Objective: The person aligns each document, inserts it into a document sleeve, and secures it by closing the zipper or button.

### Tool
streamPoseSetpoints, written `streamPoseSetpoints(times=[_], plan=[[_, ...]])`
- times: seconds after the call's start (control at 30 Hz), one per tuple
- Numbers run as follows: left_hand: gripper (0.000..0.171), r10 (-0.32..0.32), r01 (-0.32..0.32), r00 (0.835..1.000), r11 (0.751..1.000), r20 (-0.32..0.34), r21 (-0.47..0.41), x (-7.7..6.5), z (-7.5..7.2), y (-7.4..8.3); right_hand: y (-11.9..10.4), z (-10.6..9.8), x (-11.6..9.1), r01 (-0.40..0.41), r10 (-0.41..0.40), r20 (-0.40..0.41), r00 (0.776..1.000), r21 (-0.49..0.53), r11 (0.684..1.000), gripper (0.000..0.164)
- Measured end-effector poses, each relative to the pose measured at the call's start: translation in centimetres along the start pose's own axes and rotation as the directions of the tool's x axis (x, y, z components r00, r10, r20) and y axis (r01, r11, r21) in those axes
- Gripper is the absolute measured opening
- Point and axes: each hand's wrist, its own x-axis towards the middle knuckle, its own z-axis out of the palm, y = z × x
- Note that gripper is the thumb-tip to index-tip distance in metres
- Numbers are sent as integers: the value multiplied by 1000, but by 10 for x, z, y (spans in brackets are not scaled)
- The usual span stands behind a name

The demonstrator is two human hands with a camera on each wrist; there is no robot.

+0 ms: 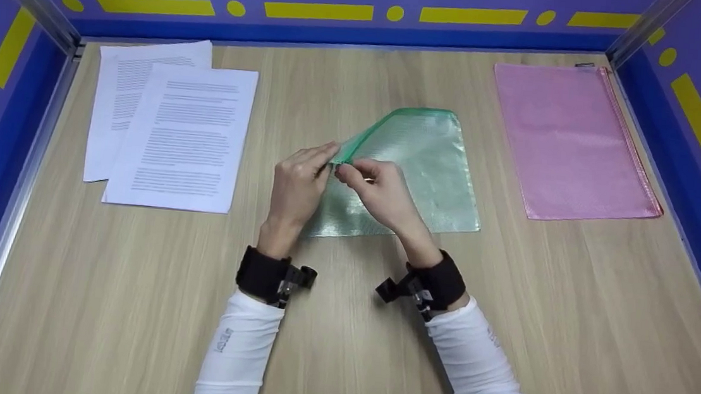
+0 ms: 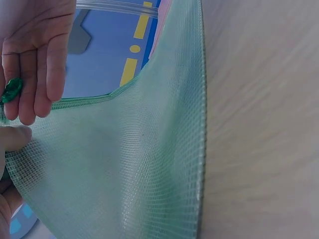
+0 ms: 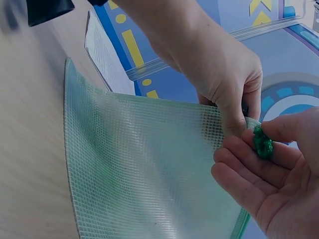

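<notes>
A pale green mesh zipper pouch (image 1: 434,179) lies on the table, its upper left corner lifted and folded toward the middle. My left hand (image 1: 300,186) pinches that corner, with the thumb on the mesh in the right wrist view. Close beside it, my right hand (image 1: 383,190) pinches a small dark green zipper pull (image 3: 263,143) between thumb and fingers. In the left wrist view, the pull lies against the fingers of the right hand (image 2: 42,55). A green zipper band (image 1: 421,112) runs along the pouch's far edge.
Two overlapping stacks of printed paper (image 1: 184,138) lie on the left of the table. A pink mesh zipper pouch (image 1: 574,147) lies at the far right. Blue and purple panels with yellow marks (image 1: 319,11) wall in the back and sides of the wooden table (image 1: 337,348).
</notes>
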Motion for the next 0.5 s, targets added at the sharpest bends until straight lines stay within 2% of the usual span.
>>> streamPoseSetpoints(times=[0.3, 0.5], plan=[[23, -15, 15, 1000, 1000, 8, 2, 0, 0, 0, -3, 0, -4, 79, -83, -18, 996, -158, 984, 31], [23, 0, 0, 1000, 1000, -1, -24, -1, 0, -2, -3, -4, -4, 86, -93, -30, 995, -176, 981, 24]])
